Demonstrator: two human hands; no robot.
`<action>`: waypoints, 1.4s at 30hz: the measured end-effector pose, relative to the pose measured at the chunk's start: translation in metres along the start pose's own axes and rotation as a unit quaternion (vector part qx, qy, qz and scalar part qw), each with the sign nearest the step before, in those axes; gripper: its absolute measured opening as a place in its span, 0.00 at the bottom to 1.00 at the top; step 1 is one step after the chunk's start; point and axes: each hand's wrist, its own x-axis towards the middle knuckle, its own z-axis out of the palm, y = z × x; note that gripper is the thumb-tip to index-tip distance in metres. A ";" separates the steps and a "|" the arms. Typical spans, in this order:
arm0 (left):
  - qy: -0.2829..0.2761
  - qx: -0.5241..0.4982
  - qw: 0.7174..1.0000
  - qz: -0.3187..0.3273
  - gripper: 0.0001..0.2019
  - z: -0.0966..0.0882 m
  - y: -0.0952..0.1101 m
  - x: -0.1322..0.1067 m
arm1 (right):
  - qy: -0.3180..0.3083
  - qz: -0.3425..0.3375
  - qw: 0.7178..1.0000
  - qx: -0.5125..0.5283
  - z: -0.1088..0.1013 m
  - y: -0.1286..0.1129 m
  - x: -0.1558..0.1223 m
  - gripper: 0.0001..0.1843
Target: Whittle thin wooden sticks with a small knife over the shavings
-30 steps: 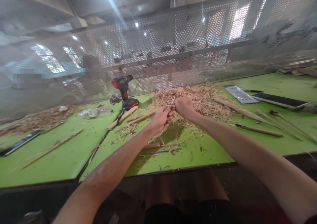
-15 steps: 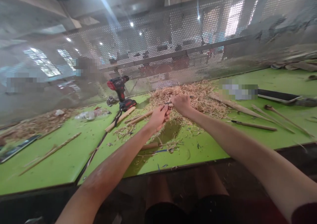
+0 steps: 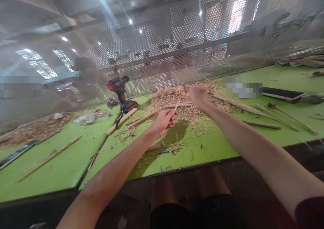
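Note:
My left hand (image 3: 165, 120) is closed on a thin wooden sliver (image 3: 175, 108) that points up and away from me. It hovers over the green table (image 3: 215, 148), at the near edge of a heap of wood shavings (image 3: 177, 95). My right hand (image 3: 198, 94) is a closed fist further back and to the right, above the heap. A pale stick (image 3: 178, 105) runs from that fist towards the left hand. Whether the fist grips it or a tool is hidden.
A red and black cordless drill (image 3: 120, 91) stands to the left of the heap, and a clear plastic bottle (image 3: 92, 117) lies further left. Several carved sticks (image 3: 263, 124) lie on the right, with a flat dark device (image 3: 282, 94) behind them. A perforated metal screen (image 3: 177, 47) closes the table's far side.
My right hand has drawn away from the left hand, going back and to the right over the shavings. The left hand has stayed almost in place with its sliver.

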 end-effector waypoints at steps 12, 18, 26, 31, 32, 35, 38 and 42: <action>0.023 -0.056 0.998 0.008 0.15 -0.005 0.003 0.005 | 0.012 -0.109 0.994 0.026 -0.011 -0.039 -0.027 0.18; 0.026 -0.045 0.998 0.026 0.15 -0.003 0.002 0.006 | -0.024 -0.149 0.988 0.020 0.002 -0.052 -0.034 0.17; 0.042 -0.017 0.998 0.038 0.16 -0.003 -0.001 0.004 | -0.010 -0.134 0.991 0.006 0.005 -0.047 -0.029 0.23; 0.039 -0.001 0.998 0.039 0.17 -0.005 -0.001 0.006 | -0.001 -0.118 0.993 0.009 0.011 -0.049 -0.021 0.22; 0.040 0.000 0.998 0.039 0.17 -0.006 -0.001 0.006 | 0.000 -0.113 0.994 0.011 0.013 -0.049 -0.018 0.22; 0.041 0.010 0.999 0.029 0.16 -0.004 -0.003 0.005 | -0.006 -0.069 0.997 0.016 0.019 -0.036 -0.005 0.20; 0.021 0.012 0.999 0.024 0.15 -0.001 -0.004 0.003 | -0.009 0.013 1.000 0.011 0.019 -0.007 0.008 0.21; 0.036 -0.007 0.999 0.030 0.17 -0.001 -0.001 0.003 | 0.038 0.077 0.996 0.020 0.011 0.020 0.012 0.19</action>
